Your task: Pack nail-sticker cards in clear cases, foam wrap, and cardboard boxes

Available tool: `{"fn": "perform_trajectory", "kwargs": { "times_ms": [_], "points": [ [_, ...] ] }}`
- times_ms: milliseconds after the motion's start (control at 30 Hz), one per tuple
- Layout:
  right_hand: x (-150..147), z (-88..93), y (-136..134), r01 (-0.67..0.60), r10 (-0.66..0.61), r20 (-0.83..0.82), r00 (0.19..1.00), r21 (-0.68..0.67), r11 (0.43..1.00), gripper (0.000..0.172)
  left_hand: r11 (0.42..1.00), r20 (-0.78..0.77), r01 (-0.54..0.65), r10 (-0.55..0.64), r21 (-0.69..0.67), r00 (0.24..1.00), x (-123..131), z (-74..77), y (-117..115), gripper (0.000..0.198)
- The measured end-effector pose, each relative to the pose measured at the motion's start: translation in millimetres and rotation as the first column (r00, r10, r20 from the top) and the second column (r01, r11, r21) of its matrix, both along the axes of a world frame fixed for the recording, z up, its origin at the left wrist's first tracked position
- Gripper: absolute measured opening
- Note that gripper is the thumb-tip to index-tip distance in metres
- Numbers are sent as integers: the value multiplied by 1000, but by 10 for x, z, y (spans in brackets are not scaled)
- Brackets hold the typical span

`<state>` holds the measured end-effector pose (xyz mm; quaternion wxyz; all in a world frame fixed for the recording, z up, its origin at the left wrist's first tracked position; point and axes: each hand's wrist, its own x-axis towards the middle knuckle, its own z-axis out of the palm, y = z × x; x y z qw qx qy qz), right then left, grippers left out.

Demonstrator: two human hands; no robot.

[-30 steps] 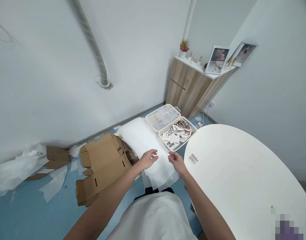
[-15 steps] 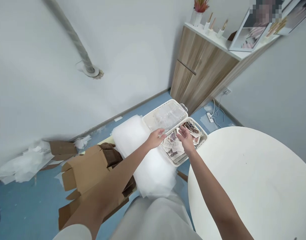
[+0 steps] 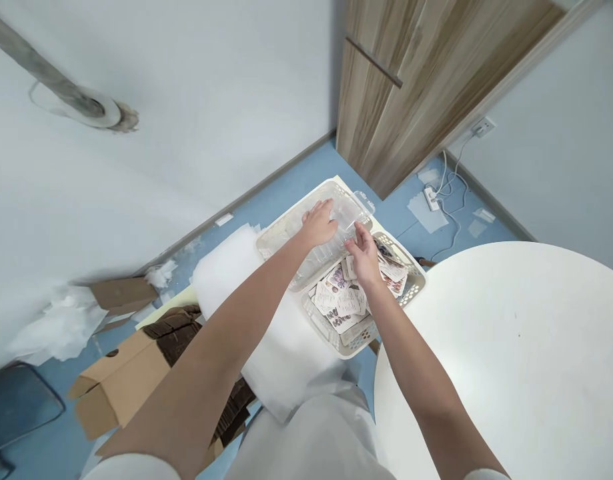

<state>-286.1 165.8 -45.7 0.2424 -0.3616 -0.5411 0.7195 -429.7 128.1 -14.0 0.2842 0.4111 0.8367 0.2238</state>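
Two white plastic baskets sit side by side in front of me. Clear plastic packaging (image 3: 311, 267) fills the left basket (image 3: 272, 241); printed cards (image 3: 347, 301) with small coloured pictures lie loosely in the right basket (image 3: 412, 285). My left hand (image 3: 319, 223) reaches over the left basket with its fingers spread on or just above the plastic; contact is hard to make out. Near the rim between both baskets is my right hand (image 3: 365, 259), its thumb and fingers apart, with nothing visible in it.
White wrapped padding (image 3: 279, 360) lies under and before the baskets. An opened cardboard box (image 3: 131, 380) is on the left. To the right stands a round white table (image 3: 501, 360). Behind are a wooden cabinet (image 3: 386, 120) and a power strip (image 3: 431, 199) with cables on the floor.
My left hand has gone from the near edge of the left basket to above its plastic. My right hand has shifted off the cards toward the shared rim. The view has tilted down.
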Motion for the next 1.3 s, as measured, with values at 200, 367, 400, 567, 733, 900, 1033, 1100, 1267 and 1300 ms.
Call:
{"fn": "perform_trajectory", "kwargs": {
  "times_ms": [200, 367, 400, 567, 733, 900, 1033, 1100, 1267, 1300],
  "points": [
    [-40, -29, -13, -42, 42, 8, 999, 24, 999, 60, 1000, -7, -26, 26, -1, 1000, 43, -109, 65, 57],
    [3, 58, -10, -58, 58, -14, 998, 7, 998, 59, 998, 15, -40, 39, 45, 999, 72, -65, 35, 56],
    [20, 88, -14, -62, 62, -16, 998, 13, 998, 59, 997, 12, -43, 42, 63, 999, 86, -44, 22, 56],
    [158, 280, -103, -21, 23, -31, 999, 63, 998, 57, 980, 19, -76, 74, 183, 997, 227, 112, -124, 55],
    [408, 474, -352, 37, -32, -65, 997, 76, 996, 55, 920, 161, -148, 95, 363, 982, 438, 247, -483, 47],
    [762, 606, -819, 61, -58, -81, 995, 38, 997, 52, 847, 390, -270, 82, 458, 917, 756, 312, -1071, 37],
    [1143, 709, -1304, 89, -87, -72, 994, 35, 995, 52, 816, 559, -439, 178, 376, 810, 1103, 395, -1616, 33],
    [1378, 770, -1543, 88, -86, -52, 995, 34, 996, 51, 802, 628, -494, 201, 336, 752, 1303, 425, -1871, 33],
    [2017, 899, -2026, 147, -146, -20, 989, 39, 988, 49, 858, 780, -464, 129, 222, 612, 1809, 454, -2352, 45],
    [2139, 920, -2102, 156, -155, -23, 988, 31, 987, 49, 874, 799, -441, 112, 203, 591, 1898, 465, -2417, 49]
  ]
}}
